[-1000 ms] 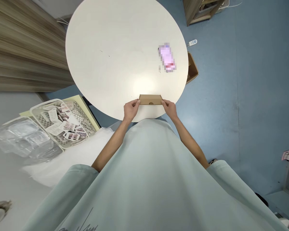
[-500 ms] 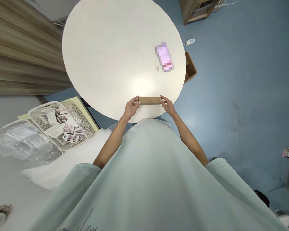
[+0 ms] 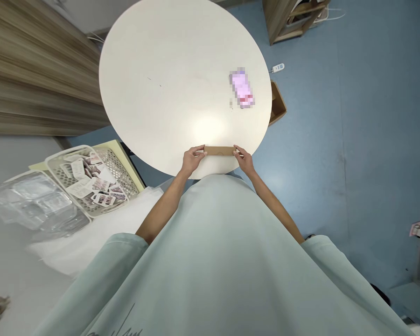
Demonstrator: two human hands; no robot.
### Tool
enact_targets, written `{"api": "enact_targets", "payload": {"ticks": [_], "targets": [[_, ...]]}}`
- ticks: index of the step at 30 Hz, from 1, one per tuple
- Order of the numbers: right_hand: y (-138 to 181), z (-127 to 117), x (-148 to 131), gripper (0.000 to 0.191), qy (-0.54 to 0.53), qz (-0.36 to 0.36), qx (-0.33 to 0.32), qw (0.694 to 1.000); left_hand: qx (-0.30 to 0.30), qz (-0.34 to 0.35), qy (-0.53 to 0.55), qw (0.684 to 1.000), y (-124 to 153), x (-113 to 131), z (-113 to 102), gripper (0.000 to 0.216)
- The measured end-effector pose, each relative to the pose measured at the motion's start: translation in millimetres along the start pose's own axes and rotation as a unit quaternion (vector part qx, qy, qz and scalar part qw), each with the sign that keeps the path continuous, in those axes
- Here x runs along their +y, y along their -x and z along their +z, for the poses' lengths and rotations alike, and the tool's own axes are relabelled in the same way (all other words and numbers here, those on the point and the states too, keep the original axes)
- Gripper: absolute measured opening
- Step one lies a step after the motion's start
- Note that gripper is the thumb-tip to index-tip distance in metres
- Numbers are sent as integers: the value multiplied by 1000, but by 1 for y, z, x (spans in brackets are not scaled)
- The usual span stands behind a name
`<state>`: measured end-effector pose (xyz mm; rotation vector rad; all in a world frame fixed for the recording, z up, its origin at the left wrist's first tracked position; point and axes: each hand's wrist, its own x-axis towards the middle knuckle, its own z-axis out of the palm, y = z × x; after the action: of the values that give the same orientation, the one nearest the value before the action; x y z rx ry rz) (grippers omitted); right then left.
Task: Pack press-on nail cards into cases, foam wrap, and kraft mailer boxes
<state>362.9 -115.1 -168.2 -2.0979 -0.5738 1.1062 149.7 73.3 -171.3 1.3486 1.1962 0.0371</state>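
A small flat brown cardboard box (image 3: 218, 150) lies at the near edge of the round white table (image 3: 168, 93). My left hand (image 3: 192, 159) grips its left end with the fingers curled onto it. My right hand (image 3: 244, 159) pinches the right end the same way. Only the box's narrow top and front edge show between the two hands.
A blurred pink object (image 3: 242, 88) lies on the table's right side. To my left stands a perforated white basket (image 3: 91, 179) of printed cards, with clear plastic trays (image 3: 31, 203) beside it. An open cardboard box (image 3: 277, 103) sits on the blue floor past the table.
The box has been tipped down and flattened between my hands, so less of its face shows than a second ago. Both hands have kept hold of its ends.
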Motion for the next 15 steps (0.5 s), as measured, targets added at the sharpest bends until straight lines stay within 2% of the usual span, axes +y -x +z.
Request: {"api": "enact_targets", "payload": {"ticks": [8,15], "targets": [[-6,-7,-5,63,-12,36,-4,999,-6,-17,6,1000,-5,3,2,57],[-13,-8,-2,58,-8,24,17,1000,23,-31,18,999,0,10,11,46]]}}
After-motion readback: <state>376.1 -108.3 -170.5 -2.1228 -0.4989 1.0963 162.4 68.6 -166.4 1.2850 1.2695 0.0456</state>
